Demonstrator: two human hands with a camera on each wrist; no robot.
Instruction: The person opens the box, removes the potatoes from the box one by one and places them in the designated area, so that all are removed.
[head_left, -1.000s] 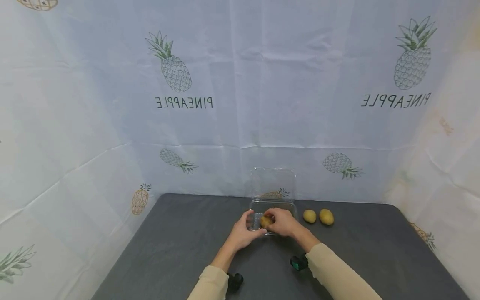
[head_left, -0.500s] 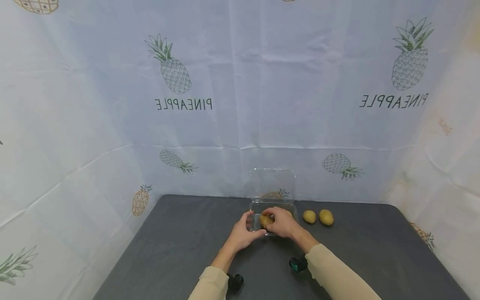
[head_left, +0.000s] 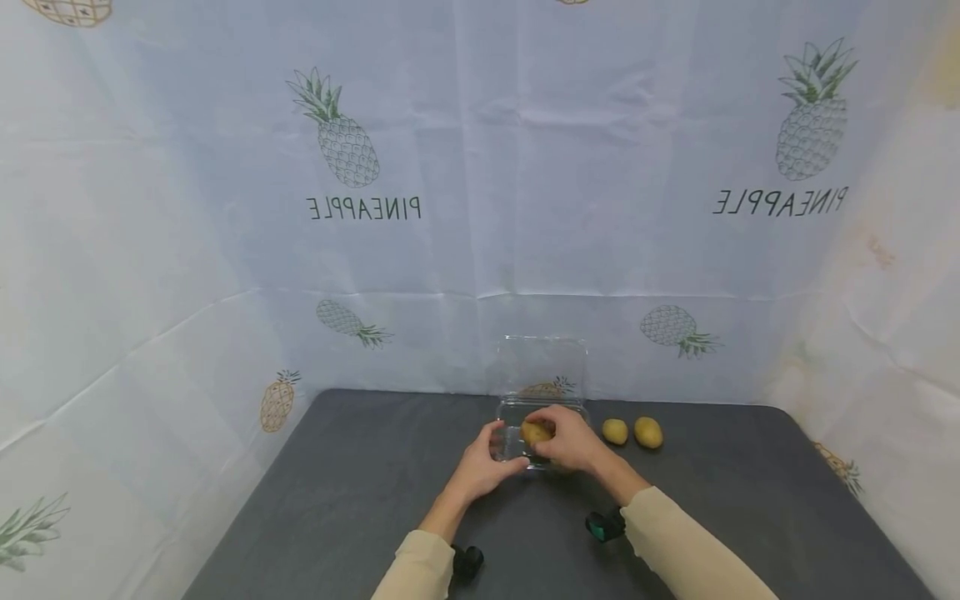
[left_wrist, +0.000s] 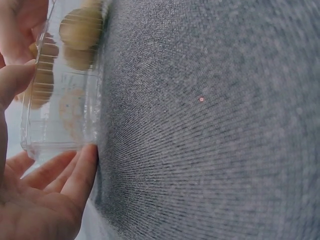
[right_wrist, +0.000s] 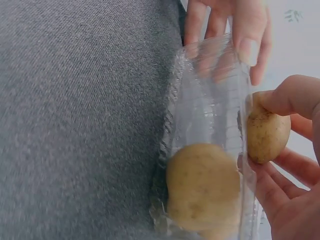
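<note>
My right hand (head_left: 567,438) pinches a potato (right_wrist: 270,131) between thumb and fingers, at the opening of a clear plastic clamshell box (head_left: 517,462). The box's see-through lid (head_left: 543,358) stands up behind it. Inside, another potato (right_wrist: 202,185) shows through the wall in the right wrist view. The left wrist view also shows a potato (left_wrist: 81,29) low in the box; how many lie there I cannot tell. My left hand (head_left: 480,468) holds the box's left end, fingertips against the end wall and thumb at the near rim.
Two loose potatoes, a smaller one (head_left: 615,432) and a larger one (head_left: 648,432), lie on the dark grey table (head_left: 360,500) right of the box. A pineapple-print cloth (head_left: 480,208) hangs behind the table and along both sides.
My right hand has risen slightly, and the potato in it sits higher over the box. My left hand stays at the box's left end. The loose potatoes have not moved.
</note>
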